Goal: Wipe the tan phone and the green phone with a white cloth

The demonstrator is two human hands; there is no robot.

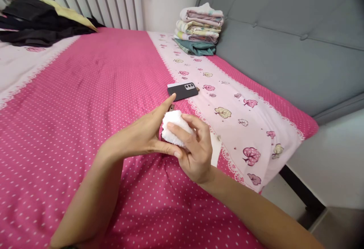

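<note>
Gripping a bunched white fluffy cloth, the right hand has its fingers curled over the far and right sides of the bundle, above the near middle of the bed. Left of it, the left hand is spread, thumb reaching right along the cloth's near edge and a finger extending toward the far side; whether it grasps anything in its palm I cannot tell. A small dark piece shows just beyond the cloth, too little of it visible to name.

Underneath lies a pink polka-dot bedsheet with pale bands of printed trees. Just beyond the hands, a dark smartphone rests with its camera side up. Partly behind the right hand is a flat white item.

At the far right, a stack of folded cloths stands beside the gray padded headboard. At the far left, black clothing and a yellow garment lie heaped near a white radiator.
</note>
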